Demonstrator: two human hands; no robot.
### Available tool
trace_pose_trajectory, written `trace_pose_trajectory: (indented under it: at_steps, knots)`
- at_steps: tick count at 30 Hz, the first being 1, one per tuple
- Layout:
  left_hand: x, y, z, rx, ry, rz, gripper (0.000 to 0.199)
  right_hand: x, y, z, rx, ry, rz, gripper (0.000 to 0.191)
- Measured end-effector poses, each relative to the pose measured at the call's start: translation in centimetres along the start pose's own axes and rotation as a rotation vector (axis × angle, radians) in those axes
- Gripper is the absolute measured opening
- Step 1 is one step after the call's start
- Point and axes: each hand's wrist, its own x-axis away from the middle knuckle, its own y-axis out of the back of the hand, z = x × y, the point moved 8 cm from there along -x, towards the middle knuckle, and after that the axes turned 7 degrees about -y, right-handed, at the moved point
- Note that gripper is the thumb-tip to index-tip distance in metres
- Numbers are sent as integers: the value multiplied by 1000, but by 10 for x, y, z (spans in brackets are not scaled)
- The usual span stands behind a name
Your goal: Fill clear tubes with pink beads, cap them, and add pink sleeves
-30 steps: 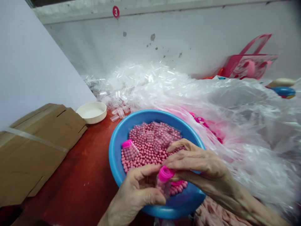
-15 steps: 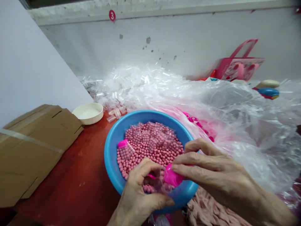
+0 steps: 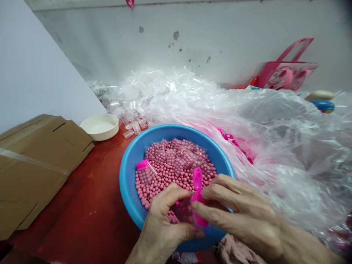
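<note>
Over a blue basin (image 3: pixel 127 183) of pink beads (image 3: pixel 162 179), my left hand (image 3: pixel 167 223) curls its thumb and fingers around a small clear plastic container (image 3: pixel 185 209). My right hand (image 3: pixel 242 212) presses its fingers on a bright pink flip cap (image 3: pixel 200 212) at the container's right end. The cap's small lid stands open, pointing up. How firmly the cap sits on the container is hidden by my fingers. A clear container with a pink cap (image 3: pixel 142 165) lies on the beads at the left, and several clear pieces rest on the beads behind.
Left of the basin are a cardboard box (image 3: pixel 41 157) and a white round dish (image 3: pixel 100 127) on the red table (image 3: pixel 90 205). Clear plastic pieces (image 3: pixel 170 84) pile up behind. Plastic bags (image 3: pixel 275 121), some with pink parts, spread to the right. A pink bag (image 3: pixel 288 75) leans against the wall.
My right hand has brought the pink cap against the container's end and turned it, so its open lid now points up. The view has tilted slightly downward.
</note>
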Motion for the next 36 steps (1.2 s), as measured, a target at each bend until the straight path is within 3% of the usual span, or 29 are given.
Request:
trace_pose_trajectory:
  at_steps: [3, 7, 12, 14, 17, 23, 27, 31, 36]
  knots:
    - [2, 4, 7, 22, 90, -100, 40, 3, -3, -6, -120, -82, -38, 30]
    - [4, -1, 16, 198, 215, -124, 35, 8, -10, -16, -316, -248, -9, 34]
    - [6, -4, 20, 300, 273, -126, 31, 11, -14, -25, -478, -391, -222, 19]
    - [6, -7, 19, 361, 286, -102, 27, 15, -20, -34, -554, -501, -302, 22]
    - [6, -7, 14, 382, 242, -70, 23, 18, -31, -41, -660, -621, -296, 32]
    - [14, -1, 16, 63, 126, -39, 19, 17, -28, -39, -757, -644, -240, 35]
    - [16, 1, 18, -154, 58, -8, 19, 14, -31, -37, -721, -565, -222, 34]
    - [14, -4, 17, -88, 30, 45, 20, 13, -34, -36, -661, -473, -262, 37]
    - [16, 1, 19, 170, 179, -111, 31, 17, -46, -27, -409, -452, -188, 35]
